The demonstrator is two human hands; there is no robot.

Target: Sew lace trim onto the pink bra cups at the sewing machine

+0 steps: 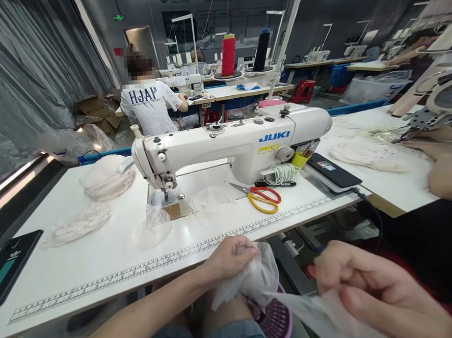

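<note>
My left hand (233, 258) is closed around a bunched piece of thin white fabric (265, 273), just off the front edge of the sewing table. Lower right, my right hand (382, 287) pinches the other end, and a stretch of the fabric runs between the two hands over my lap. In front stands a white sewing machine (209, 147). Under its needle area lies a small sheer gathered piece (155, 227), with another sheer piece (212, 200) to its right. Scissors (264, 198) with red and yellow handles rest nearby.
A ruler strip (170, 256) runs along the table's front edge. Stacks of pale pieces (107, 179) and a dark phone (13, 268) lie at left. A purple basket (281, 323) sits below my hands. A co-worker's arms (450, 168) reach in at right; another person (151, 102) sits ahead.
</note>
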